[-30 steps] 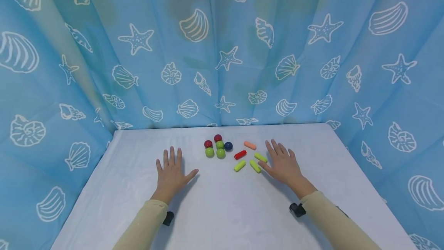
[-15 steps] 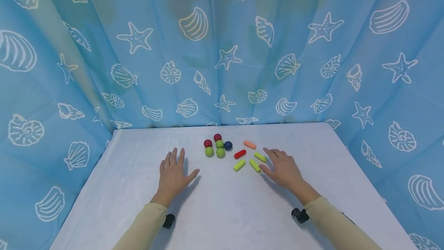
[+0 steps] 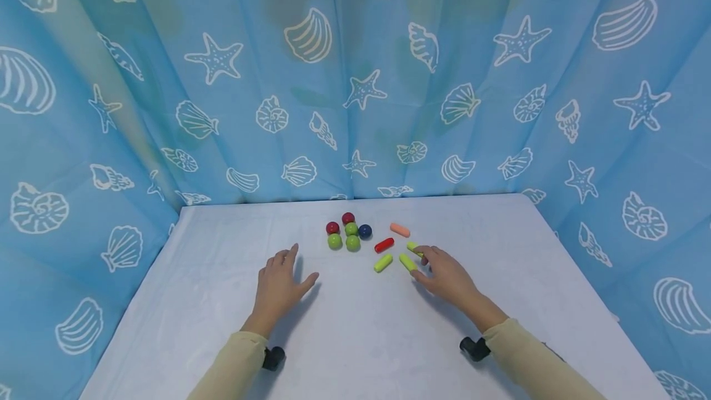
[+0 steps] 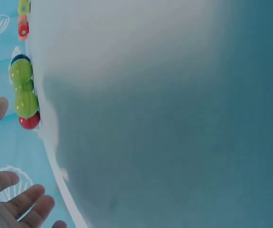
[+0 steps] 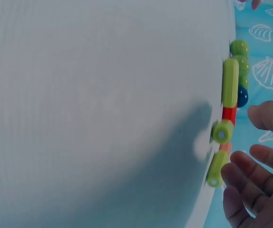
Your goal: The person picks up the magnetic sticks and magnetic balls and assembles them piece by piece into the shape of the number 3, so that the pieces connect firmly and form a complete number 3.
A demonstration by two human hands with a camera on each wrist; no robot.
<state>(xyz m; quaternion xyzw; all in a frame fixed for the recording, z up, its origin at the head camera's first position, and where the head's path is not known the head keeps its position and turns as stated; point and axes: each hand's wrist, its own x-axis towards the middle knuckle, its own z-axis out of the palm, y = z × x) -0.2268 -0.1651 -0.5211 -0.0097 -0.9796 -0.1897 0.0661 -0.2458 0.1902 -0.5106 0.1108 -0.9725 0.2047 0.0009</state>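
tbh main risk rn is the R hand (image 3: 447,278): fingers bent, thumb well apart from them, nothing held afaict, and it's crowding two sticks at once. The middle lime stick (image 3: 407,262) sits just by the thumb tip (can't tell if touching), the far-right lime stick (image 3: 411,246) is partly hidden behind the fingers, so pinching one could prob bump the other, and they look round enough to roll left twd the red stick (image 3: 384,244) or left lime stick (image 3: 383,263). L hand (image 3: 276,292) is loose, holding nada, near-left of the balls (image 3: 352,243), so low risk imo. Vs 1 s ago: R fingers have bent in and now cover part of that far-right one, L fingers less fanned, sticks + balls look unmoved
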